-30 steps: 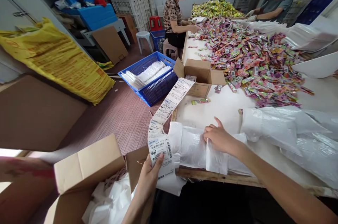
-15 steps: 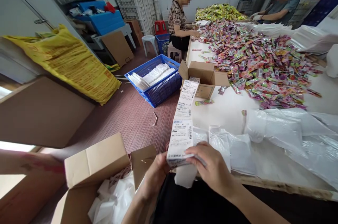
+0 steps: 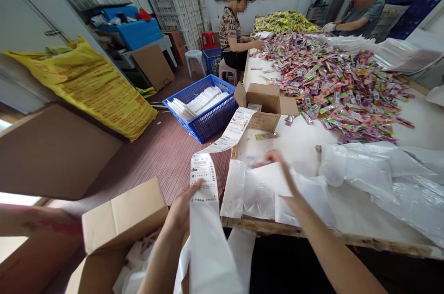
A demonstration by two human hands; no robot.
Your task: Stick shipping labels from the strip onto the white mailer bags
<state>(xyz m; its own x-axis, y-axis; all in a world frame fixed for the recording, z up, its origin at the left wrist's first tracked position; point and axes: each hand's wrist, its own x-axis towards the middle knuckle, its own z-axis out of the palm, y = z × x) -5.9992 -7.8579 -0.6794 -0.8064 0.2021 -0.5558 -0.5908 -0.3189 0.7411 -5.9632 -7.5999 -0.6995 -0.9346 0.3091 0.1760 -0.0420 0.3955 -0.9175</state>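
My left hand (image 3: 182, 206) is closed around the edge of a strip of printed shipping labels (image 3: 203, 176). Below the hand, the strip runs on as blank white backing paper (image 3: 211, 243). Its upper part curves up to an open cardboard box (image 3: 264, 122) on the table corner. My right hand (image 3: 277, 160) is smeared by motion above the white plastic bags (image 3: 232, 187) at the table's front edge. A plain white label (image 3: 272, 178) hangs at its fingers, which are bent; its printed face is not clear.
Small colourful packets (image 3: 333, 86) are heaped across the table. A blue basket (image 3: 211, 120) of white sheets stands on the floor. At lower left, an open carton (image 3: 123, 215) holds crumpled white paper. Two people sit farther along the table, near a yellow packet pile (image 3: 284, 21).
My right hand has left the strip and swung up and right over the bags with a white label. My left hand has shifted left, and the strip now sags, with bare backing below the labels.
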